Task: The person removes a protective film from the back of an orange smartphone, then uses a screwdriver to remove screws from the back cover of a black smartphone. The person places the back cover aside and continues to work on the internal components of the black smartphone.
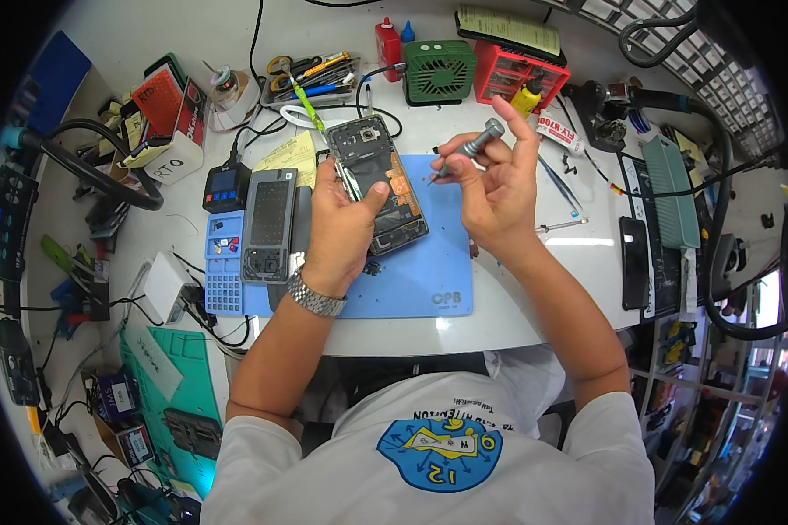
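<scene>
An opened smartphone (385,197), its inner parts and a copper-coloured sheet showing, is gripped along its left side by my left hand (343,223), which wears a metal watch. Under that hand's fingers lie slim silver tweezers (350,182); a green stick-like tool (306,103) points up and away beside the phone's top. In my right hand (499,188) a small grey screwdriver (474,144) is pinched between thumb and fingers, its thin tip toward the phone but apart from it. Beneath both hands is a blue work mat (451,271).
Left of the mat stand a second phone part (269,226), a small black device (226,188) and a blue parts tray (225,271). A tool tray (311,79), green fan (440,73) and red drawer box (521,74) line the back. Tweezers (559,184) lie at right.
</scene>
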The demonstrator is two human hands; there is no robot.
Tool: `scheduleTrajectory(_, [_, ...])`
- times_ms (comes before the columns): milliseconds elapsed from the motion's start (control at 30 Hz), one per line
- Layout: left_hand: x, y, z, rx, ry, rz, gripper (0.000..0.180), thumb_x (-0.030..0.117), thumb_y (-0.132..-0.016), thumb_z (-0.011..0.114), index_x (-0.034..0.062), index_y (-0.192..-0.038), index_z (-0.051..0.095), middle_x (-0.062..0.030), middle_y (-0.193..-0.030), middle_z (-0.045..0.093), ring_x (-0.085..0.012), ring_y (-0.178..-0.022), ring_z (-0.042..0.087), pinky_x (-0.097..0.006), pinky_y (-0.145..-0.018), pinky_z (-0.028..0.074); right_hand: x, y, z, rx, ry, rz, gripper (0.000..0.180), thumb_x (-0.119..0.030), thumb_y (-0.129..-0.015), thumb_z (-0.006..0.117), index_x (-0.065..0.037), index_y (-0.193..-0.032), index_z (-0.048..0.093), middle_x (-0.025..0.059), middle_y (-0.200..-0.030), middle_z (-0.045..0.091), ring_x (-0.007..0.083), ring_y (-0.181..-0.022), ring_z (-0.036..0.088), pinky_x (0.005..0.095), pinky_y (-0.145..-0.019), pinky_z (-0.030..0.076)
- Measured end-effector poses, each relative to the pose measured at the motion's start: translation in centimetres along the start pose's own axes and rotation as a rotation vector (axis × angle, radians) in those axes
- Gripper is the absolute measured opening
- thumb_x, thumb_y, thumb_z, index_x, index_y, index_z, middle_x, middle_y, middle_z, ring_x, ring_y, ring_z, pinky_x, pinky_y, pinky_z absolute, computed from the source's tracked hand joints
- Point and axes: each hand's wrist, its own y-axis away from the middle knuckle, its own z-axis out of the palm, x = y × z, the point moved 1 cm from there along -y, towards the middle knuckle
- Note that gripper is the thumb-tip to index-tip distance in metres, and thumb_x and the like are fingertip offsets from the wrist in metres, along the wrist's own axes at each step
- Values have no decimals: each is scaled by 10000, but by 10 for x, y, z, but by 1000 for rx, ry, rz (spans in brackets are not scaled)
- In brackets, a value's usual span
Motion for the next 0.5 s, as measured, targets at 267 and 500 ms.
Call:
scheduleTrajectory(267, [-2,-1,-1,22,14,63,519,-109,-994,689,-32,-1461,477,-174,-1335,710,-228,-1161,744,-370,-1010,624,-1,21,-4,-101,149,-63,624,58,-1055,641,3,-1589,323,173,-1112,694,212,-993,752,341,-868,678])
scheduleTrajectory(500, [-2,0,0,38,17,78,511,-102,-996,695,-33,-1453,476,-180,-1321,714,-235,-1144,751,-379,-999,630,7,25,-1,-122,183,-110,586,77,-1019,672,3,-1539,412,145,-1072,692,188,-1004,754,301,-841,680])
